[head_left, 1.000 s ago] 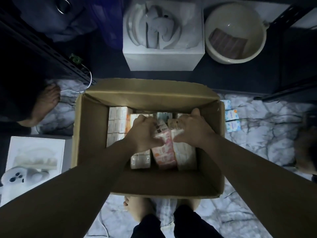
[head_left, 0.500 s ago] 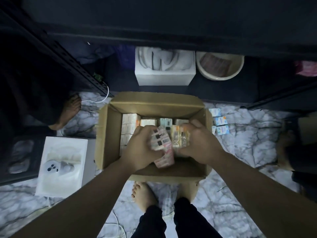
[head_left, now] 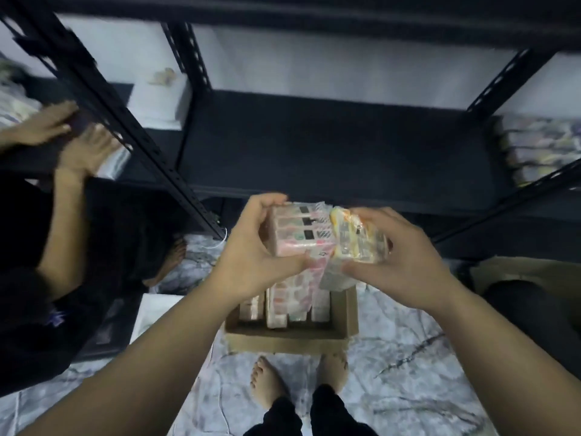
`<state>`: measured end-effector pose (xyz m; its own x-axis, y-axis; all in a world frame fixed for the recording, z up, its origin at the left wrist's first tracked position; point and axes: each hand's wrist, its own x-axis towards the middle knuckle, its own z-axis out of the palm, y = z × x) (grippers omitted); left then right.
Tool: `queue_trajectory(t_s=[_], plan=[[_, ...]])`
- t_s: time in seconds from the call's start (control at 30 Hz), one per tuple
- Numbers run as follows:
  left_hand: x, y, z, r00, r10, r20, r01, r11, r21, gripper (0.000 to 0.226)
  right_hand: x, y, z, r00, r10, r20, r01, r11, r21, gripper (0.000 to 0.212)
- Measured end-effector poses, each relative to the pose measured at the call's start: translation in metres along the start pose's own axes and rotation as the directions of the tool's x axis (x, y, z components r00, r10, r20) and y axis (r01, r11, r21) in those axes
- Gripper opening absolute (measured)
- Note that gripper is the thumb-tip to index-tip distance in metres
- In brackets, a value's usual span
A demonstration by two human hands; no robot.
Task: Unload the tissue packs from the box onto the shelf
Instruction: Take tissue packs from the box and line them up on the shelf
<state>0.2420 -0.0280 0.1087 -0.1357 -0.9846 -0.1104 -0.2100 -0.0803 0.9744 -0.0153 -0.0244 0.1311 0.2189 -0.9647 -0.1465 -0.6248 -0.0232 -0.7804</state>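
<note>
Both hands have lifted out of the brown cardboard box (head_left: 292, 336): left hand (head_left: 251, 250) grips a pink plastic-wrapped tissue pack (head_left: 298, 236), right hand (head_left: 405, 256) a yellow-orange one (head_left: 355, 237), side by side before the dark metal shelf (head_left: 330, 146).

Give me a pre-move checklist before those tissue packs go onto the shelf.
1. Left hand grips pink tissue pack: ok.
2. Right hand grips yellow tissue pack: ok.
3. Both packs lifted above the box: ok.
4. Dark shelf straight ahead has bare space: ok.
5. Other person's hands stay in the left bay, apart from this one: ok.
6. Packs' wrapping intact: cannot tell, blurred.
</note>
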Motion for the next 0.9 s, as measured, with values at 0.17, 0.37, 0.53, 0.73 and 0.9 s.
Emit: queue_trajectory(t_s=[0.17, 0.37, 0.53, 0.73, 0.9], plan=[[-0.003, 0.108, -0.036, 0.987, 0.157, -0.014, -0.158, 0.985, -0.074, 0.089, -0.017, -0.086, -0.068, 0.979, -0.070, -0.193, 0.074, 0.997, 0.015, 0.076], [0.006, 0.211, -0.075, 0.947, 0.316, -0.052, -0.320, 0.944, -0.086, 0.080, -0.022, -0.168, -0.138, 0.920, -0.157, -0.359, 0.193, 0.979, 0.065, 0.082], [0.021, 0.284, -0.091, 0.905, 0.415, -0.095, -0.420, 0.907, -0.037, 0.075, -0.015, -0.221, -0.189, 0.850, -0.251, -0.464, 0.324, 0.942, 0.083, 0.075], [0.064, 0.367, -0.098, 0.829, 0.556, -0.055, -0.543, 0.826, 0.152, 0.077, 0.012, -0.254, -0.256, 0.766, -0.350, -0.539, 0.450, 0.891, 0.060, 0.068], [0.113, 0.412, -0.087, 0.791, 0.612, 0.014, -0.563, 0.718, 0.409, 0.079, 0.044, -0.250, -0.306, 0.661, -0.410, -0.628, 0.526, 0.851, -0.003, 0.068]])
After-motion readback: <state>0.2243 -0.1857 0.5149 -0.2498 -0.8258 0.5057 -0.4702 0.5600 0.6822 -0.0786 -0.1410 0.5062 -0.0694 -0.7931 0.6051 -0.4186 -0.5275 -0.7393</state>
